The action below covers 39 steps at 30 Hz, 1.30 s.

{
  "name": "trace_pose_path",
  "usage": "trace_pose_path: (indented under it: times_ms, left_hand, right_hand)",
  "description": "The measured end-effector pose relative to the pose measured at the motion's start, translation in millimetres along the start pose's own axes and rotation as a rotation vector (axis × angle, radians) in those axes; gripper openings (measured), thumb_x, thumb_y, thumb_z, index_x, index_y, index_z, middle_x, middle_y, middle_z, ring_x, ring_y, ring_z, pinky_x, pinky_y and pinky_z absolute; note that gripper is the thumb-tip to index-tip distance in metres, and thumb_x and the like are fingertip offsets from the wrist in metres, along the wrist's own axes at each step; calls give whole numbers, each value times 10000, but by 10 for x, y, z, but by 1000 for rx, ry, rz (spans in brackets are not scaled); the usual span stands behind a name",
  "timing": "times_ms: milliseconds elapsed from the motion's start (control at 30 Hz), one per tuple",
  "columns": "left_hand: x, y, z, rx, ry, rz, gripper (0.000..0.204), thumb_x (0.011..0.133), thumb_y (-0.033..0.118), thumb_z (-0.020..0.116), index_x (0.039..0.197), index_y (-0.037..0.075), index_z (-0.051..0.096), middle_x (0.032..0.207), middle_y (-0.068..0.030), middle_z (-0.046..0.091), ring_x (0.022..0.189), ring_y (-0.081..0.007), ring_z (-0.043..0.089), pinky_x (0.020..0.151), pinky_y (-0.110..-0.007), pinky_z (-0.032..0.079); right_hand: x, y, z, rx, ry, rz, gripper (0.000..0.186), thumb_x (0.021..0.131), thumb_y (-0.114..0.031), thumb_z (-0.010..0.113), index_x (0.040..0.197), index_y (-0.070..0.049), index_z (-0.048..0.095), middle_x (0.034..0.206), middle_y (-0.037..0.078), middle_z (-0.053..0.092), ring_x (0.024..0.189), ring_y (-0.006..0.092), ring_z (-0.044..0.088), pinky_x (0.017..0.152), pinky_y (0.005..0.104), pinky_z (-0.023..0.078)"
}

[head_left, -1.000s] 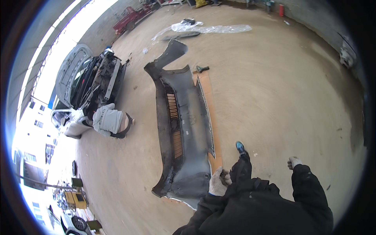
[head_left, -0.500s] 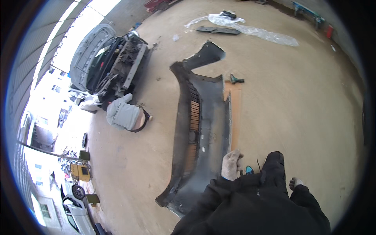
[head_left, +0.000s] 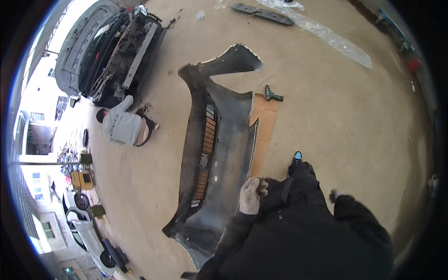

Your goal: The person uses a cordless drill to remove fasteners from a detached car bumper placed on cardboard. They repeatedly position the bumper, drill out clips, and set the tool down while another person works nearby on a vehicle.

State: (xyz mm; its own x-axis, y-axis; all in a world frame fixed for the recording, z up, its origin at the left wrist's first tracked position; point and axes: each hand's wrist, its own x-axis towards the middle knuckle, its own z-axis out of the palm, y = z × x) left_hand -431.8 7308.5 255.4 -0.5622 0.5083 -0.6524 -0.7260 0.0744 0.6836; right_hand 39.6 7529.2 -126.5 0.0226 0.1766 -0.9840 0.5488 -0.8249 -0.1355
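Observation:
My left hand (head_left: 252,193), in a pale knit glove, is held in front of my dark trousers with fingers curled; whatever it may hold is hidden. My right hand (head_left: 334,196) hangs by my right leg, mostly behind the sleeve and too smeared to read. Left of my legs a large dark bumper cover (head_left: 226,137) with a slatted grille (head_left: 207,135) lies inner side up on flattened cardboard (head_left: 267,126). A green cordless power tool (head_left: 273,94) rests at the cardboard's far end. My blue-tipped shoe (head_left: 297,156) is on the floor beside it.
At left a person (head_left: 123,123) crouches by a car (head_left: 116,60) with raised hood and exposed front. A white car (head_left: 84,228) stands lower left. A dark long panel (head_left: 261,14) and plastic sheeting (head_left: 336,42) lie ahead. A red cylinder (head_left: 413,64) stands along the right wall.
I have stepped forward along the bumper, my feet alternating and my view swaying. The power tool now appears nearer the middle. My right hand has sunk behind its sleeve.

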Motion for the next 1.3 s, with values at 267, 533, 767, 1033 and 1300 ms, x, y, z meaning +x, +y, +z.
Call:
trace_pose_path:
  times_ms: [267, 533, 767, 1033, 1300]
  left_hand:
    - [552, 393, 324, -34, 212, 109, 278, 1058, 194, 537, 1113, -54, 649, 780, -28, 601, 621, -106, 544, 600, -244, 451]
    - [1630, 963, 490, -42, 97, -25, 300, 1036, 178, 556, 1169, -77, 641, 817, -21, 595, 703, -97, 545, 675, -251, 446]
    - [2293, 933, 458, 155, 233, -30, 281, 1025, 160, 569, 1140, -82, 652, 860, -43, 629, 732, -111, 584, 701, -262, 479]
    - [3605, -666, 642, -26, 315, -216, 254, 1032, 173, 571, 1104, -54, 660, 856, -68, 648, 749, -136, 605, 681, -266, 511]
    - [5170, -1418, 239, 1438, -286, 501, 176, 901, 217, 659, 995, 69, 669, 874, -98, 660, 811, -316, 655, 766, -422, 521]
  right_hand:
    - [-965, -4077, 503, 10, 102, -570, 258, 967, -308, 637, 1105, -91, 614, 821, 62, 661, 611, 158, 596, 496, 314, 463]
    - [-2000, -4582, 2214, -134, -90, -624, 264, 970, -205, 622, 1151, -21, 674, 836, 61, 674, 665, 143, 636, 557, 281, 502]
    - [-1534, -4309, 2662, -434, -180, -380, 300, 896, -175, 657, 1135, 5, 683, 804, 68, 669, 674, 139, 633, 596, 283, 512]
    - [978, -4497, 2675, -914, -49, -400, 462, 876, -182, 681, 1320, -71, 617, 888, 133, 702, 726, 234, 696, 675, 372, 561]
    - [3345, -5954, 3929, -1296, 259, -943, 599, 814, -262, 701, 1372, -96, 559, 1056, 214, 704, 1013, 364, 689, 865, 473, 552]
